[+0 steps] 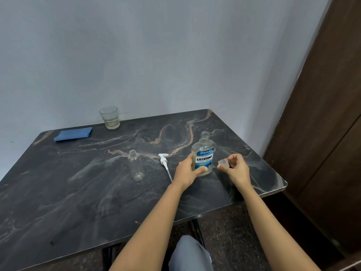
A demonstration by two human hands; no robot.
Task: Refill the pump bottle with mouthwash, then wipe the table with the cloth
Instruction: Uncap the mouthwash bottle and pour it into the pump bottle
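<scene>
mouthwash bottle (203,153) uncapped, part-full

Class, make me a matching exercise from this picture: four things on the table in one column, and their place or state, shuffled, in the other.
1. mouthwash bottle
2. pump head
3. blue cloth
4. clear cap

A. folded, far left of the table
B. lying on its side on the table
C. uncapped, held by the left hand
D. pinched in the right hand

Pairs: 1-C, 2-B, 3-A, 4-D
</scene>
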